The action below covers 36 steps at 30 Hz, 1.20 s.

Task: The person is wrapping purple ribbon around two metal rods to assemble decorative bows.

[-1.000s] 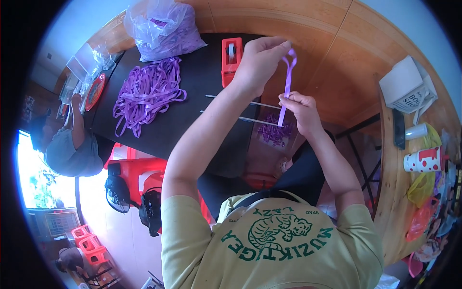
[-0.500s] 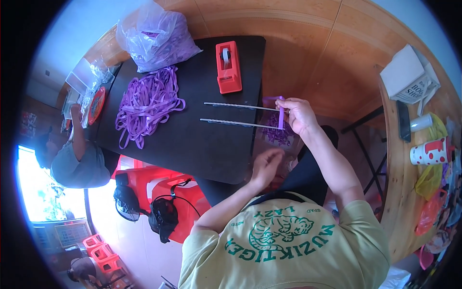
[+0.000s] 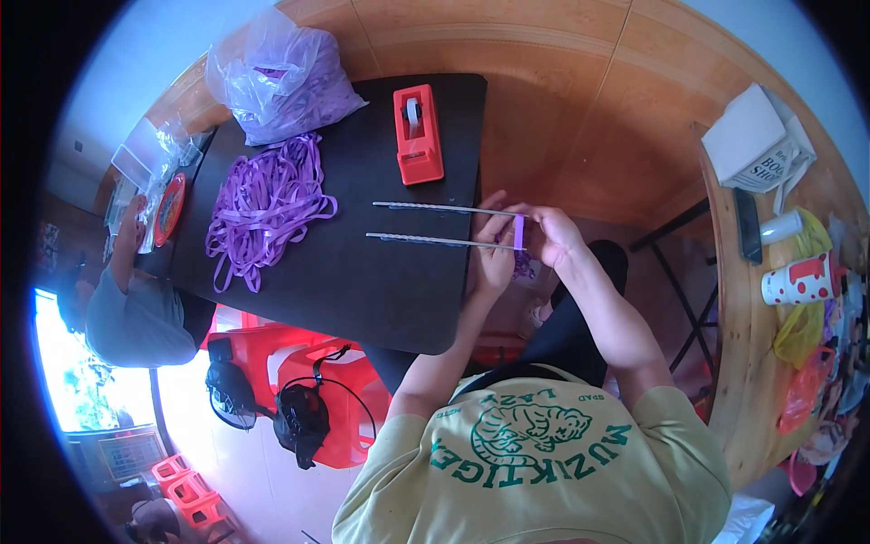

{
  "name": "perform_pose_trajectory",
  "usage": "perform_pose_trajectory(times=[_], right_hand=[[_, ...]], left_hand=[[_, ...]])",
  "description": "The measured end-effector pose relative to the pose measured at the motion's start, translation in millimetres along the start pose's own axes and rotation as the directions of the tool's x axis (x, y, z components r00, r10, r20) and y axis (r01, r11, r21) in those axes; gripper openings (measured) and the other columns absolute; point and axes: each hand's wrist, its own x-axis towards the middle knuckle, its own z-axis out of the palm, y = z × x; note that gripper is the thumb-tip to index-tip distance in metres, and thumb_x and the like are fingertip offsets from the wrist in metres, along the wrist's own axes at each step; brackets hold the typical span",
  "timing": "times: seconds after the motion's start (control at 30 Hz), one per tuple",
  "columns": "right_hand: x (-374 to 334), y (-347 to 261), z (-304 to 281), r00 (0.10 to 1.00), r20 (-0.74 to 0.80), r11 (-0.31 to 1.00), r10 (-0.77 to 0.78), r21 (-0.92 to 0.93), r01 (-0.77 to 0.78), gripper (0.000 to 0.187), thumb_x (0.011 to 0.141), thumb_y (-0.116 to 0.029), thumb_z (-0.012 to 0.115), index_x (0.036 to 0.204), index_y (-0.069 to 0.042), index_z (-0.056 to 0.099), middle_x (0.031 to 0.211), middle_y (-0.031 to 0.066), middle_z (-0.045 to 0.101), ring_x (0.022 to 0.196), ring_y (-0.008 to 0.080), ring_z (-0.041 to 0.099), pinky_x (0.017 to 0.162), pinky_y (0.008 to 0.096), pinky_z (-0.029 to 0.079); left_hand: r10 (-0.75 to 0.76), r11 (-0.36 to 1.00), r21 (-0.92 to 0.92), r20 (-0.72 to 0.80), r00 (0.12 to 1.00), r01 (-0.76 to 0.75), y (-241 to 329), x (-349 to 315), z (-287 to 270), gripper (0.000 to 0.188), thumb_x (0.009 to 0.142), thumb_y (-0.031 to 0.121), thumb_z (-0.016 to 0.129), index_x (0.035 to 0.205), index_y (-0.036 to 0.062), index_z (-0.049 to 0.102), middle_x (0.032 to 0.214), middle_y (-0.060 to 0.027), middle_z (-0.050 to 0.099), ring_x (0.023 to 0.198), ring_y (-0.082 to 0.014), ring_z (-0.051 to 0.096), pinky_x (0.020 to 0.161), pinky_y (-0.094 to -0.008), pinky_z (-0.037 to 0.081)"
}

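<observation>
Two thin metal rods (image 3: 426,238) reach out side by side past the right edge of the black table. A short length of purple ribbon (image 3: 519,233) spans them near their free ends. My right hand (image 3: 555,238) is curled at those ends, thumb and fingers closed on the ribbon. Coming from the near side, my left hand (image 3: 491,261) reaches under the rods with its fingers stretched out, close to the ribbon; part of it is hidden by the rods. On the table lies a loose heap of purple ribbon (image 3: 263,208).
A red tape dispenser (image 3: 419,136) and a clear plastic bag (image 3: 290,86) of purple ribbon stand on the black table (image 3: 381,299). Red stools (image 3: 340,399) hold black gear. Right, a wooden table (image 3: 739,399) carries a box, phone and cup. Another person (image 3: 136,317) sits left.
My left hand has moved up from below the rods to the ribbon, its fingers now stretched out. My right hand remains at the rod ends. The whole view has shifted slightly.
</observation>
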Motion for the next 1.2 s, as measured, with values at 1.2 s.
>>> perform_pose_trajectory(times=[1.2], right_hand=[[-65,14,-20,-0.032,0.961,-0.842,-0.275,-0.225,0.490,0.027,0.067,-0.014,0.067,0.094,-0.011,0.066,0.089,0.0036,0.057,0.074,0.0179,0.055,0.061,0.0319,0.039]], left_hand=[[-0.648,0.621,-0.381,0.243,0.722,0.685,36,-57,-36,0.013,0.084,0.002,0.063,0.095,-0.0017,0.069,0.086,-0.0076,0.068,0.081,-0.0114,0.061,0.080,-0.0244,0.046]])
